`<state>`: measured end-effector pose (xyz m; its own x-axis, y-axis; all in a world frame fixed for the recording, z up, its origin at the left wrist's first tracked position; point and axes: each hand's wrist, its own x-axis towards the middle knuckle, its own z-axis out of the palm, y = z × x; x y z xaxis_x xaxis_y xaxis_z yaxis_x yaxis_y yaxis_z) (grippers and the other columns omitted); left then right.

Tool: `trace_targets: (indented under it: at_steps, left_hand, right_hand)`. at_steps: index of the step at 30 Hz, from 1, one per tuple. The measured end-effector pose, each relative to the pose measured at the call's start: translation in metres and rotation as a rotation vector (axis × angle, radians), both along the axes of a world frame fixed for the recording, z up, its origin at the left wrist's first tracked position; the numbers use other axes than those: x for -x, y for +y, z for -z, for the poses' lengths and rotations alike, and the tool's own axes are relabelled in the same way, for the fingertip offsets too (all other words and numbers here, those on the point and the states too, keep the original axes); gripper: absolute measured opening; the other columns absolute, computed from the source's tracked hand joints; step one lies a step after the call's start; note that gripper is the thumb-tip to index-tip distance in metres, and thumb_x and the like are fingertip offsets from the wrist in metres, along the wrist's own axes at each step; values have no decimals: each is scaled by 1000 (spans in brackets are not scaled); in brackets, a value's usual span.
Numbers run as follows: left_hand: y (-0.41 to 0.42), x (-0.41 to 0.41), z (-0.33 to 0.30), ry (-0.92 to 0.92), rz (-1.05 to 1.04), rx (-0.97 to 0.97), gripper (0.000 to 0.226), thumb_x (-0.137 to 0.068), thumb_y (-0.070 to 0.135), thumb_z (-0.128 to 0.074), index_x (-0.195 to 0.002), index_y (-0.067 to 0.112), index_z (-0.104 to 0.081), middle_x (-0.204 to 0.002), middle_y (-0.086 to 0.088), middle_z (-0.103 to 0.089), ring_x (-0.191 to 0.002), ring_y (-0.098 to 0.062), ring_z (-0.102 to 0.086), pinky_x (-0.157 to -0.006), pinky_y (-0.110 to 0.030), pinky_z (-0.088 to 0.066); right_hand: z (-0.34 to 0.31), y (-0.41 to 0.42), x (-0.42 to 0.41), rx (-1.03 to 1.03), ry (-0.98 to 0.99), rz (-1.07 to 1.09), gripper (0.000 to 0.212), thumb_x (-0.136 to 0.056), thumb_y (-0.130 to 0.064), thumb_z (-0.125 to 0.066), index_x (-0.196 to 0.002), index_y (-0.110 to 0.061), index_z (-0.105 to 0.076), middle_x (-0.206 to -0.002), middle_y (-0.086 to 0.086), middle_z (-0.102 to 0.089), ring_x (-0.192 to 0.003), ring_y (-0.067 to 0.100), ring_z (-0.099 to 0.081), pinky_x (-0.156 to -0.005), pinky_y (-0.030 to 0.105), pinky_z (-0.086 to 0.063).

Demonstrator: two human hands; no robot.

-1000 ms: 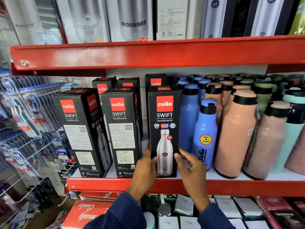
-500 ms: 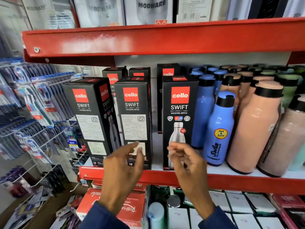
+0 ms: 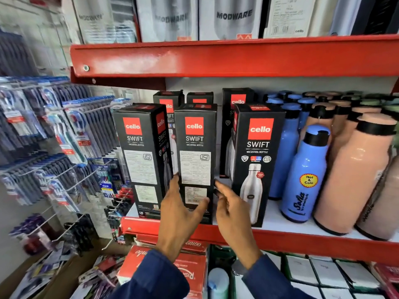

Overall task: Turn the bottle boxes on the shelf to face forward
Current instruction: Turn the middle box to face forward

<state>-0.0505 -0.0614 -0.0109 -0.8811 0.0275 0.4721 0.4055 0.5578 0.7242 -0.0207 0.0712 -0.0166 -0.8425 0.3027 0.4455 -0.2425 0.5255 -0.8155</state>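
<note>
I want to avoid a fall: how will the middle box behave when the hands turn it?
The middle box is tall and narrow, so it probably tips easily. Its cardboard looks stiff and smooth, maybe slippery. Neighbours stand close, so it could knock them.

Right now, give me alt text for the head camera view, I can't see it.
Two hands, left hand and right hand, reach around the middle Cello Swift box on a red shelf, its printed label panel facing out. The right box shows its bottle picture; blue and peach bottles stand beside it.
</note>
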Motion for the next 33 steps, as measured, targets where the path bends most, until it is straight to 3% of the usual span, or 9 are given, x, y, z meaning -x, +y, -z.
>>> trace_targets:
  at_steps: [3,7,15,18,21,24,29,33]
  left_hand:
    - [-1,3,0,48,15,-53,96,-63,41,-86,-141,22,-34,-131,3,-61,-119,-15,-60,-101,-40,-52]
    - [-1,1,-8,95,41,-176,102,-60,34,-92,-142,24,-32,-137,5,-55,-126,-10,-53,-108,-38,-46]
    - [-17,-6,-17,116,178,-277,101,-57,22,-88,-141,32,-34,-131,11,-60,-121,-7,-59,-102,-42,-51]
    - [-26,-3,-20,86,304,-281,99,-61,18,-82,-145,35,-31,-137,10,-58,-125,-11,-58,-105,-45,-50]
    - [-33,11,-15,39,399,-253,98,-71,20,-70,-153,36,-18,-156,8,-38,-144,-15,-38,-116,-51,-36]
    - [-35,24,-7,37,485,-208,80,-87,12,-54,-155,30,-15,-162,6,-27,-149,-12,-26,-121,-54,-27]
    - [-30,34,0,16,509,-162,71,-95,12,-43,-156,28,-12,-163,13,-24,-148,0,-22,-125,-39,-20]
    - [-30,45,14,-16,507,-118,70,-96,16,-41,-156,31,-9,-157,21,-30,-139,12,-32,-117,-19,-27]
  right_hand:
    - [0,-1,-3,59,10,-31,43,-98,-3,-44,-137,-19,-54,-119,-22,-62,-101,-29,-51,-91,-1,-40]
    - [-4,-5,-10,124,64,-60,42,-100,-5,-40,-135,-21,-56,-126,-10,-67,-115,-5,-61,-102,21,-48]
    - [-14,-3,-22,109,224,76,40,-95,-19,-57,-135,-22,-57,-129,-6,-66,-116,-3,-61,-101,23,-51]
    - [-19,-3,-19,97,186,9,46,-94,-22,-61,-139,-22,-52,-132,-8,-63,-119,-3,-59,-102,20,-48]
    - [-23,-7,-17,132,154,-33,45,-92,-18,-64,-131,-34,-47,-117,-28,-57,-106,-24,-54,-92,3,-44]
    - [-17,-13,-13,162,165,24,48,-90,-16,-68,-127,-35,-44,-108,-35,-52,-98,-30,-52,-86,-2,-43]
    - [-1,-16,3,178,176,98,46,-87,-15,-71,-132,-16,-58,-115,-13,-62,-90,-29,-56,-78,-3,-43]
    - [9,-16,11,196,144,108,45,-88,-13,-70,-131,-13,-58,-114,-13,-63,-92,-27,-57,-81,0,-46]
